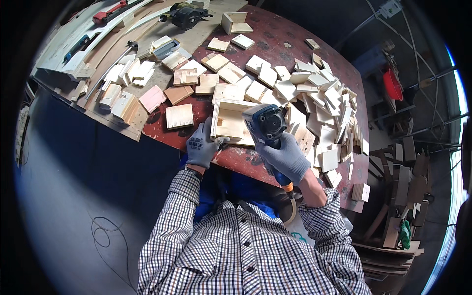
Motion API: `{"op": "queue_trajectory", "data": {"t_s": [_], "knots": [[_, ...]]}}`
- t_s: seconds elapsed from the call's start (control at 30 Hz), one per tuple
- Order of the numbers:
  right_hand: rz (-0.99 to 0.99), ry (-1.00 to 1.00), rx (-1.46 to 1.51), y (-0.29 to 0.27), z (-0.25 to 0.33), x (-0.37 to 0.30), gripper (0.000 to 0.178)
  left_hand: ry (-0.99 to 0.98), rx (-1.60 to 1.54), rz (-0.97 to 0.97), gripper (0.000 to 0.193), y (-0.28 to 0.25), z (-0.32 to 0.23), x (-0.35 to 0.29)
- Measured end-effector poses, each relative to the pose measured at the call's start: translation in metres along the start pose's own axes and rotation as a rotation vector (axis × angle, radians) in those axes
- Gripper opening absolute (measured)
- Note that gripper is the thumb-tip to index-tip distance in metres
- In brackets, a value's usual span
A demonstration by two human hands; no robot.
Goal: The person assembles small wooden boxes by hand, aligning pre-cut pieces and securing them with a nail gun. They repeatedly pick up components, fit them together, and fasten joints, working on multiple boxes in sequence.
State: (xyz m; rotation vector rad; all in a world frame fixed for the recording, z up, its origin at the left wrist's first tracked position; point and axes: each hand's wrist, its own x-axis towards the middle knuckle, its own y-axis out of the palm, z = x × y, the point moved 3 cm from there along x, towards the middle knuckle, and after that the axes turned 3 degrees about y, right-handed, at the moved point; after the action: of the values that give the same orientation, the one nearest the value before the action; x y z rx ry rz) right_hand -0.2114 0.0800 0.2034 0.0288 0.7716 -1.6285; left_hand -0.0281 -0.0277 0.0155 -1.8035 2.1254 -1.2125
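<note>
A small open wooden box [230,129] of pale boards sits at the front edge of the dark red table. My left hand [200,147], in a grey glove, grips its left front corner, fingers along the side and thumb toward the front. In my right hand [289,156], also gloved, is a blue and black air nail gun [268,123]. My fingers are wrapped round its handle. The gun's head is over the right end of the box and hides that part; its tip cannot be seen. A pale hose [291,209] runs down from the orange fitting at the handle's end.
A large heap of pale wood blocks [322,105] covers the red table [290,29] right of the box, with several more behind. At left, a wooden bench [118,129] holds stacked pieces, a hammer [132,45] and a dark power tool [186,17]. Boards [410,182] are stacked at far right.
</note>
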Motion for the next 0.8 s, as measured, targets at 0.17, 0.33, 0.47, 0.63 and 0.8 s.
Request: {"op": "queue_trajectory", "data": {"t_s": [0.17,0.33,0.47,0.63,0.8], "knots": [[-0.001,-0.038,-0.149,0.011,-0.023,0.038,0.029,0.037,0.015,-0.027,0.084,0.000,0.004,-0.006],[-0.005,-0.029,-0.084,0.014,-0.016,0.044,0.026,0.033,0.030,-0.004,0.080,-0.004,0.001,-0.005],[0.011,-0.040,-0.126,0.010,-0.020,0.051,0.026,0.027,0.011,-0.007,0.079,-0.006,-0.002,-0.005],[0.022,-0.047,-0.174,0.008,-0.013,0.055,0.028,0.045,0.016,-0.071,0.072,-0.001,0.003,-0.005],[0.013,-0.007,-0.120,0.002,-0.021,0.064,0.027,0.032,0.001,-0.065,0.074,0.000,0.002,-0.002]]}}
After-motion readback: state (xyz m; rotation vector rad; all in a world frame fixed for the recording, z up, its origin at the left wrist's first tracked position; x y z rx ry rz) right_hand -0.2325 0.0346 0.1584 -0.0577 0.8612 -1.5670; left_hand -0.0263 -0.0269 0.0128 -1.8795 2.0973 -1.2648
